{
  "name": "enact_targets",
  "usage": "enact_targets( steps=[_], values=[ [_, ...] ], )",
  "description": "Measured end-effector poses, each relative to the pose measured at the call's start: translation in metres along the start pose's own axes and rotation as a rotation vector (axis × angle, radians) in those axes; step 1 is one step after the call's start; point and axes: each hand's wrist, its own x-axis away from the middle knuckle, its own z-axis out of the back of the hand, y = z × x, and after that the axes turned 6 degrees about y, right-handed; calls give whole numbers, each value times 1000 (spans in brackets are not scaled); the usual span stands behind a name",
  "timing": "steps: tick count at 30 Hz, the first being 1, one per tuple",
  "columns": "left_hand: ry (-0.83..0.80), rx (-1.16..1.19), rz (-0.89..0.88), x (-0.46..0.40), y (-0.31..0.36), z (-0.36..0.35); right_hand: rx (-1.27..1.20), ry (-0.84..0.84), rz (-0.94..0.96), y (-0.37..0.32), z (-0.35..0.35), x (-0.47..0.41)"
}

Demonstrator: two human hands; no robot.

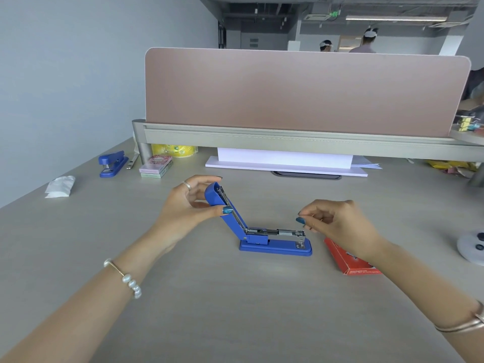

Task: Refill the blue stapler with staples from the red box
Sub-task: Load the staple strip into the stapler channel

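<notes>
Currently the stapler (275, 241) is sitting mid-desk (235, 310), blue base flat, lid swung up and tilting left, metal channel exposed. Left hand (187, 208) is pinching the lid's upper end. Right hand (337, 226) is hovering by the front, fingertips closed on something thin; can't tell what. Red box (348, 260) is lying just right, partly under the wrist.

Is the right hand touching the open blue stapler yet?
Apart. The head view shows bare desk between the right hand and the blue stapler; its metal front end is clear of the fingertips.
</notes>
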Motion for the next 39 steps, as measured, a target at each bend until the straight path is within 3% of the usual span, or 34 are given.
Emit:
enact_targets(
  steps=[12,18,25,39],
  values=[
    [16,5,13,1,0,1,-57,59,-37,1,-7,1],
    [15,0,13,0,-1,1,-89,-67,-41,-2,-4,4],
    [6,-5,1,-1,-3,1,79,-306,36,-3,3,6],
    [-4,-6,-9,-2,-6,2,408,-374,165,-21,6,-3]
  ],
)
